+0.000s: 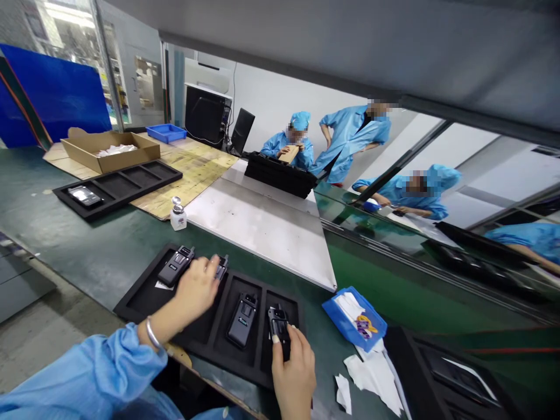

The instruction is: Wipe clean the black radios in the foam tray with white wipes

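A black foam tray (201,344) with several compartments lies before me on the green table. My left hand (199,289) reaches over its left part, fingers curled round a handheld radio (222,267) that is mostly hidden beneath them. Beside that hand, another black handheld radio (175,265) with a short antenna rests in the tray. One more radio (242,321) lies face up in a middle compartment. At the right end, my right hand (294,370) grips a radio (279,319) between thumb and fingers; its lower part is covered.
A second foam tray (118,189), a cardboard box (83,154) and a small white bottle (178,217) stand farther left. Right of my tray are a blue bin (336,318), torn white paper (376,373) and another foam tray (406,356). Several people in blue work across the line.
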Demonstrator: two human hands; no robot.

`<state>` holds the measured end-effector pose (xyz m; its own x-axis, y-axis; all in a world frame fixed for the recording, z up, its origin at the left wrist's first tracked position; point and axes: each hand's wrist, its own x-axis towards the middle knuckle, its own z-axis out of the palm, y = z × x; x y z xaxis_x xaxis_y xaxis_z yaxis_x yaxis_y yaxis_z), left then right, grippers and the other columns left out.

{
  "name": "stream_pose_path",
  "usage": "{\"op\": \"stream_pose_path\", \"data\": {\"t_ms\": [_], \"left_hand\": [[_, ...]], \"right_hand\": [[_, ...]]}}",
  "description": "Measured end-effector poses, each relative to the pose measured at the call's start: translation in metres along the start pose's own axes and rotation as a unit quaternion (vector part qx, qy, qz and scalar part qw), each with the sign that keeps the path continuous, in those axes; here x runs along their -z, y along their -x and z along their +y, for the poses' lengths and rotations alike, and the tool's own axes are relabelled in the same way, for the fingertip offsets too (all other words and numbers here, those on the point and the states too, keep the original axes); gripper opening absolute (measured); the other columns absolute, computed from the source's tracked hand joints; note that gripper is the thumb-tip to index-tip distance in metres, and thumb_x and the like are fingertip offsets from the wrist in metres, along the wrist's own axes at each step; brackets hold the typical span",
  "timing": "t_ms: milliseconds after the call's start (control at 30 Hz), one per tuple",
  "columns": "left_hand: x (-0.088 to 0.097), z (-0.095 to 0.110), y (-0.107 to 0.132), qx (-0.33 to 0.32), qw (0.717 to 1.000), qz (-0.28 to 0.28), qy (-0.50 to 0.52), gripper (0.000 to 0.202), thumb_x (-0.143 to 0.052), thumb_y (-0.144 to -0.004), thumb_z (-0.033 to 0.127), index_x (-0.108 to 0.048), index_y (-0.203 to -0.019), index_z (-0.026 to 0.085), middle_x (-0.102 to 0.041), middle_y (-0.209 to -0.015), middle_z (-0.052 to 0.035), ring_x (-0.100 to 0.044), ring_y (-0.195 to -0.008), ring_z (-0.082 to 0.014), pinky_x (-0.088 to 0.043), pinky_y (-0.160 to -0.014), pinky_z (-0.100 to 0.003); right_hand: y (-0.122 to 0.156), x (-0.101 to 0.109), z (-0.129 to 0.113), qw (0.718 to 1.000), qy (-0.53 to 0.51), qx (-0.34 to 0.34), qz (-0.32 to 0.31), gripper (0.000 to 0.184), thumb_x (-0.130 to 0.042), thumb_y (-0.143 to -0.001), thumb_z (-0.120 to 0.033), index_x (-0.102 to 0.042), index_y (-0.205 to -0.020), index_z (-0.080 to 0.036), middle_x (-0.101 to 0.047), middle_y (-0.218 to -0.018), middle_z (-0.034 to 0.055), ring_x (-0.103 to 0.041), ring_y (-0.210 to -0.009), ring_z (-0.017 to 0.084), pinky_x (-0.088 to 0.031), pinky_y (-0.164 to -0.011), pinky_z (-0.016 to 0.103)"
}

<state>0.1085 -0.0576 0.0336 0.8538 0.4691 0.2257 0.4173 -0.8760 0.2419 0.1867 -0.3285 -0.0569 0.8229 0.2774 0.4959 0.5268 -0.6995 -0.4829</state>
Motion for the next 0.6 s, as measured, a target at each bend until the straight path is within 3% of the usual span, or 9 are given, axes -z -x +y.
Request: {"op": "stream_pose_path", "data": {"t_ms": [100,200,333,467,600], "left_hand": [[-0.019,0.057,0.027,-0.095,0.989,-0.089,0.070,0.068,-0.055,-0.086,0.026,-0.034,-0.150,0.019,-0.053,-0.131,-0.0140,-0.051,-0.113,-0.0289,-0.047,-0.097,-0.041],[-0.037,0.090,0.040,-0.124,0.977,-0.154,0.083,0.081,-0.061,-0.079,0.026,-0.030,-0.153,0.019,-0.037,-0.152,-0.0182,-0.039,-0.132,-0.0405,-0.040,-0.105,-0.052],[-0.047,0.092,0.039,-0.116,0.971,-0.187,0.093,0.087,-0.060,-0.073,0.016,-0.028,-0.154,0.018,-0.026,-0.159,-0.0188,-0.031,-0.139,-0.0444,-0.038,-0.108,-0.053],[-0.050,0.079,0.039,-0.093,0.975,-0.163,0.117,0.090,-0.063,-0.073,0.020,-0.025,-0.155,0.017,-0.024,-0.160,-0.0200,-0.032,-0.140,-0.0421,-0.040,-0.107,-0.052],[-0.054,0.072,0.047,-0.111,0.976,-0.124,0.142,0.092,-0.065,-0.074,0.026,-0.023,-0.155,0.016,-0.029,-0.157,-0.0214,-0.035,-0.137,-0.0398,-0.039,-0.109,-0.052]], "right_hand": [[-0.001,-0.003,0.000,0.996,0.075,0.048,0.009,0.069,-0.030,-0.097,-0.063,-0.061,-0.123,-0.006,-0.059,-0.123,0.0203,-0.056,-0.108,0.032,-0.045,-0.090,0.045],[-0.002,-0.003,0.001,0.991,0.116,0.072,0.013,0.069,-0.027,-0.098,-0.060,-0.060,-0.123,-0.005,-0.060,-0.121,0.0197,-0.058,-0.104,0.032,-0.047,-0.085,0.043],[-0.001,-0.004,0.003,0.987,0.133,0.085,0.022,0.066,-0.026,-0.099,-0.057,-0.059,-0.124,-0.005,-0.060,-0.121,0.0193,-0.058,-0.103,0.031,-0.047,-0.085,0.041],[-0.001,-0.006,0.000,0.985,0.152,0.084,0.018,0.065,-0.026,-0.099,-0.053,-0.056,-0.126,-0.002,-0.058,-0.124,0.0216,-0.058,-0.103,0.032,-0.047,-0.084,0.041],[-0.003,-0.005,-0.005,0.983,0.172,0.070,-0.012,0.068,-0.026,-0.097,-0.054,-0.055,-0.127,0.000,-0.058,-0.122,0.0242,-0.060,-0.100,0.034,-0.048,-0.081,0.042]]}}
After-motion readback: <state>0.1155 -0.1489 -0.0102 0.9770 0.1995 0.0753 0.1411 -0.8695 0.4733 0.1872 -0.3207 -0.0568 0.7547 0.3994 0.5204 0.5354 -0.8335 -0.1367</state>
